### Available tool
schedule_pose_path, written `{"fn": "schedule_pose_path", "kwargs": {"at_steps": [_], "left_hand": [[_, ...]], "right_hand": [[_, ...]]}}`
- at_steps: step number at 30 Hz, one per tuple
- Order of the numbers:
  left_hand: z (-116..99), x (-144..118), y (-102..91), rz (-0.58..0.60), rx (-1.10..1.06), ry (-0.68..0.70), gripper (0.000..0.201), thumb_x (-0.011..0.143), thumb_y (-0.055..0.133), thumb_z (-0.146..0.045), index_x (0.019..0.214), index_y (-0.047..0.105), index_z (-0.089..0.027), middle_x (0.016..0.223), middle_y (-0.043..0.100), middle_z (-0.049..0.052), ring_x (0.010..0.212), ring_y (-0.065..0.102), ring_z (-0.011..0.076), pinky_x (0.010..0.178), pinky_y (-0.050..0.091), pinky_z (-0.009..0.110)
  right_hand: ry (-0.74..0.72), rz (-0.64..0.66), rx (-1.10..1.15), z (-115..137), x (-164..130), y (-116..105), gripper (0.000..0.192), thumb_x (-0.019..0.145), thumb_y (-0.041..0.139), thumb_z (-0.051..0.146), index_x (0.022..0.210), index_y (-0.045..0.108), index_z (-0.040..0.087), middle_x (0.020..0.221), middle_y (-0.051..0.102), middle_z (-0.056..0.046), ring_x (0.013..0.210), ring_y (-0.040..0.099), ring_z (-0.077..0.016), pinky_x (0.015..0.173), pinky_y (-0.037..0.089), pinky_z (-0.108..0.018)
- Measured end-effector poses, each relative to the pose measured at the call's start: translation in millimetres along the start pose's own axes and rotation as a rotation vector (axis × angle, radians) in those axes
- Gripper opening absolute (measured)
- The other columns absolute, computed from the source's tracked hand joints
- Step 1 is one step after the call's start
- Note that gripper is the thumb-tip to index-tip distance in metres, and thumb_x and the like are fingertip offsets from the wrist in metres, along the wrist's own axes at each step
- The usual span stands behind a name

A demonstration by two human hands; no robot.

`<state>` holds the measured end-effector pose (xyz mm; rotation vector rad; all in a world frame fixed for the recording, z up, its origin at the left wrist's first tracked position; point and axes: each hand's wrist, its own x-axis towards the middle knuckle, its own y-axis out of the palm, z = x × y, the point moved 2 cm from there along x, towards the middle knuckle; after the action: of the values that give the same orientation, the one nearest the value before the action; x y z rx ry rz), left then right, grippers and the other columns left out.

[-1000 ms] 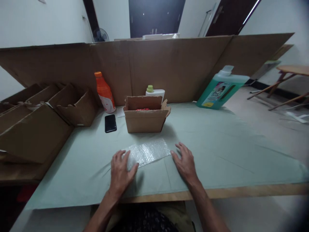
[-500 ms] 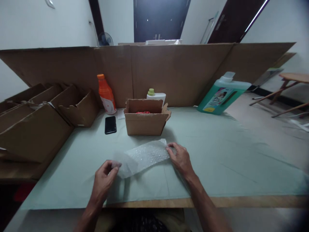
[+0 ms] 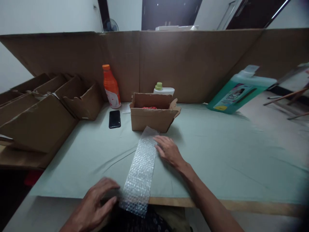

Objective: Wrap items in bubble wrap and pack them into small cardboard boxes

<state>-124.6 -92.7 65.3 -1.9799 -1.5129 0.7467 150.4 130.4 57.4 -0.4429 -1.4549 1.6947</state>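
A long strip of clear bubble wrap lies on the pale green cloth, its near end hanging past the table edge. Its far end reaches up to the front of a small open cardboard box. My right hand rests by the strip's upper right edge, fingertips touching it, fingers stretched out. To the left of the near end, my left hand is held open, thumb and fingers apart, with nothing in it. Something red shows inside the small box, mostly hidden by the front wall.
A black phone and an orange bottle are at the back left. Divided cardboard boxes line the left side. Behind the small box is a white bottle. A green jug stands back right, before a cardboard screen.
The bubble wrap has turned from lying crosswise to pointing away from me. My left hand has let go and moved toward me; my right hand's fingers have straightened. The view has tilted down.
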Motion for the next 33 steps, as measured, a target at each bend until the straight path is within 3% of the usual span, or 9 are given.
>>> {"fn": "schedule_pose_path", "kwargs": {"at_steps": [3,7,10,17,20,23,27,30,33], "left_hand": [[-7.1,21.1,6.4,0.066,0.173,0.22,0.061,0.077,0.053,-0.008,0.135,0.057,-0.028,0.155,0.049,0.007,0.145,0.04,0.03,0.113,0.044,0.053],[-3.2,23.2,31.5,0.315,0.395,0.272,0.094,0.061,0.053,0.001,0.149,0.041,-0.03,0.167,0.029,0.006,0.154,0.024,0.0328,0.121,0.03,0.06],[3.2,16.4,44.0,0.331,0.532,0.282,0.1,0.063,0.053,0.002,0.155,0.03,-0.031,0.169,0.019,0.009,0.155,0.018,0.0357,0.121,0.021,0.066],[2.1,20.6,52.3,0.06,0.549,0.423,0.056,0.082,0.06,-0.007,0.135,0.058,-0.025,0.15,0.052,0.016,0.144,0.041,0.0352,0.117,0.03,0.063],[-17.4,21.5,44.3,0.004,0.324,0.472,0.038,0.083,0.058,-0.009,0.117,0.068,-0.023,0.135,0.065,0.012,0.138,0.049,0.0322,0.115,0.035,0.057],[-42.3,28.3,33.5,0.046,0.054,0.393,0.026,0.093,0.049,-0.017,0.107,0.071,-0.022,0.103,0.076,0.006,0.105,0.068,0.0226,0.097,0.049,0.039],[-51.6,56.5,30.2,0.027,0.017,0.109,0.027,0.095,0.047,-0.025,0.103,0.072,-0.022,0.083,0.075,0.001,0.074,0.068,0.0172,0.068,0.05,0.025],[-36.0,79.5,41.5,-0.059,0.105,0.038,0.037,0.088,0.055,-0.024,0.123,0.066,-0.02,0.086,0.074,0.002,0.077,0.068,0.0196,0.07,0.05,0.027],[-15.3,90.2,56.7,-0.123,0.16,0.02,0.051,0.084,0.058,-0.021,0.135,0.057,-0.021,0.093,0.074,0.005,0.083,0.067,0.0212,0.078,0.051,0.031]], "right_hand": [[-0.08,0.094,0.024,15.8,14.7,18.0,0.036,0.095,0.059,0.028,0.13,0.066,0.023,0.142,0.062,-0.01,0.13,0.054,-0.0284,0.103,0.044,-0.044],[-0.116,0.175,0.057,18.4,32.9,35.9,0.034,0.093,0.062,0.027,0.126,0.069,0.021,0.143,0.061,-0.011,0.131,0.055,-0.0277,0.106,0.042,-0.046],[-0.116,0.21,0.093,13.9,37.3,39.0,0.035,0.093,0.061,0.024,0.127,0.069,0.021,0.146,0.059,-0.011,0.134,0.052,-0.0277,0.109,0.039,-0.048],[-0.068,0.207,0.166,15.3,30.3,27.3,0.04,0.092,0.06,0.018,0.131,0.065,0.024,0.149,0.055,-0.009,0.14,0.047,-0.0268,0.114,0.038,-0.053],[-0.06,0.168,0.268,18.0,-2.7,2.7,0.042,0.095,0.058,0.024,0.136,0.061,0.026,0.153,0.052,-0.008,0.142,0.045,-0.026,0.115,0.038,-0.053],[-0.072,0.217,0.553,25.2,-53.1,-27.9,0.04,0.096,0.057,0.034,0.134,0.061,0.026,0.143,0.061,-0.008,0.132,0.057,-0.0247,0.109,0.047,-0.048],[0.02,0.092,0.618,44.3,-110.1,-50.4,0.032,0.095,0.058,0.034,0.125,0.066,0.024,0.125,0.071,-0.008,0.115,0.067,-0.024,0.098,0.055,-0.042],[-0.041,-0.141,0.483,67.4,-129.7,-43.9,0.023,0.095,0.057,0.024,0.115,0.068,0.024,0.112,0.075,-0.007,0.105,0.069,-0.0226,0.092,0.056,-0.04],[-0.192,-0.111,0.368,91.1,-133.0,-21.1,0.028,0.09,0.061,0.019,0.118,0.066,0.022,0.117,0.073,-0.01,0.107,0.067,-0.0252,0.091,0.055,-0.044]]}}
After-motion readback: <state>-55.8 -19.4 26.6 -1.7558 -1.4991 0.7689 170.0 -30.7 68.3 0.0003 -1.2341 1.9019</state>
